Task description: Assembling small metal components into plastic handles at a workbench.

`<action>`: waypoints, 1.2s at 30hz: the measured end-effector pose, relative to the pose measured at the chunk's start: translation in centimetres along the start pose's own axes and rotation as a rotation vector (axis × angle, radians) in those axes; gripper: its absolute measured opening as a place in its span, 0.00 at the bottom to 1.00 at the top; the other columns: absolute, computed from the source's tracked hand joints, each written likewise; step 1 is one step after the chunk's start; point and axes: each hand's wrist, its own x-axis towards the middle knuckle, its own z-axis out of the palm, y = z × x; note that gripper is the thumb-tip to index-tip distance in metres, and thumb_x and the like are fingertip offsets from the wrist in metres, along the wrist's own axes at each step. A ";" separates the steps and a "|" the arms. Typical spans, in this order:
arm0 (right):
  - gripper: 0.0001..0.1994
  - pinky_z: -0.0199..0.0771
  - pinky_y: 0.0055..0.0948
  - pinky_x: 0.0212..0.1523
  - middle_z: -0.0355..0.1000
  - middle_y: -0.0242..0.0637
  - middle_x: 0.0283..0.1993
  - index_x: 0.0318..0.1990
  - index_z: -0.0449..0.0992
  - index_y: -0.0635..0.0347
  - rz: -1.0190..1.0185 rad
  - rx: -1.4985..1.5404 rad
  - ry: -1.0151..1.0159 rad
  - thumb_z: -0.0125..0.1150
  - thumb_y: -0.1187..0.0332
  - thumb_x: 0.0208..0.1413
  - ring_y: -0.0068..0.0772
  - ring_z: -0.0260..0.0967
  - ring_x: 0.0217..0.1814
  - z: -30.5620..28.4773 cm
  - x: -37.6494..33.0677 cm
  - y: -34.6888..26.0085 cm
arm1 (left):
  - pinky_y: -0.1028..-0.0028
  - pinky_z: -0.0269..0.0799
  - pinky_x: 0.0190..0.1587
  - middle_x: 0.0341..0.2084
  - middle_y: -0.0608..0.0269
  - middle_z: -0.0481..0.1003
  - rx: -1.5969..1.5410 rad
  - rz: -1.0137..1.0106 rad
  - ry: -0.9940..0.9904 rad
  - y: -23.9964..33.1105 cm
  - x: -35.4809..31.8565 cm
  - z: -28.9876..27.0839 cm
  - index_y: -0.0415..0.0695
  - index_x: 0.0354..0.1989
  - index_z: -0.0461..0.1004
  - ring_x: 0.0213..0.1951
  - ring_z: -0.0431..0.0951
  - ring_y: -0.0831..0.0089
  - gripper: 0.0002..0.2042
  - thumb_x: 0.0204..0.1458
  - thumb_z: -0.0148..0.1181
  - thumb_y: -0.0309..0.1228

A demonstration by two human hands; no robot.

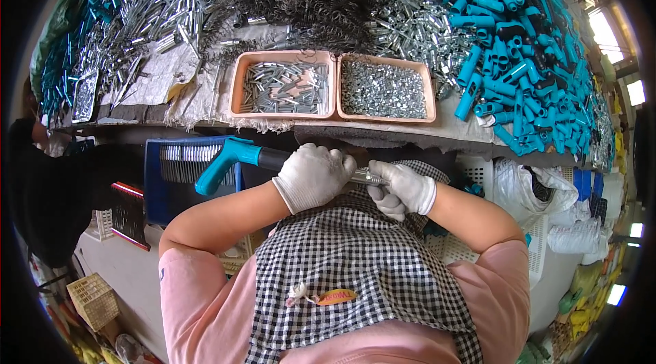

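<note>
Centrally, left hand (316, 177), knuckles up, grips teal-handled tool (272, 158); right hand (404, 188) pinches metal end (362, 177).

Passage to both trays is uncovered from above: rods' tray (281, 116), small-parts tray (386, 118). Pale sheet (160, 84) left of them offers a partly bare patch. Teal-handled tool (239, 151) bars the left hand's (314, 176) outer side. Tangled springs (294, 2) obstruct behind; heaped teal handles (526, 97) crowd the right.
</note>
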 end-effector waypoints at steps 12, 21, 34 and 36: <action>0.18 0.64 0.35 0.23 0.64 0.30 0.19 0.26 0.71 0.53 -0.828 -0.905 0.017 0.69 0.50 0.42 0.36 0.66 0.21 -2.0 0.1 -1.3 | 0.75 0.74 0.26 0.22 0.64 0.74 -1.161 -0.183 -0.780 -2.1 1.3 -1.3 0.42 0.42 0.77 0.23 0.75 0.76 0.26 0.57 0.56 0.57; 0.26 0.65 0.33 0.12 0.60 0.37 0.13 0.31 0.69 0.59 0.676 0.888 -0.304 0.40 0.44 0.66 0.33 0.59 0.09 -0.1 0.0 -0.6 | 0.66 0.74 0.29 0.24 0.63 0.75 0.091 0.042 0.062 -0.4 0.1 0.2 0.47 0.36 0.71 0.28 0.80 0.66 0.19 0.50 0.60 0.51; 0.45 0.81 0.46 0.44 0.73 0.55 0.49 0.67 0.57 0.69 0.113 1.266 -0.433 0.73 0.53 0.47 0.46 0.78 0.42 -2.7 -0.1 1.2 | 0.59 0.67 0.47 0.30 0.60 0.68 -2.267 0.072 1.321 -1.8 0.3 1.1 0.46 0.27 0.65 0.39 0.71 0.61 0.05 0.51 0.51 0.32; 0.47 0.83 0.47 0.37 0.75 0.51 0.42 0.66 0.59 0.70 0.221 1.119 -0.073 0.75 0.51 0.43 0.43 0.78 0.34 -3.5 -1.8 2.0 | 0.57 0.68 0.51 0.37 0.54 0.72 -2.375 -0.064 1.077 -1.3 0.6 4.9 0.42 0.36 0.73 0.44 0.74 0.55 0.11 0.53 0.54 0.37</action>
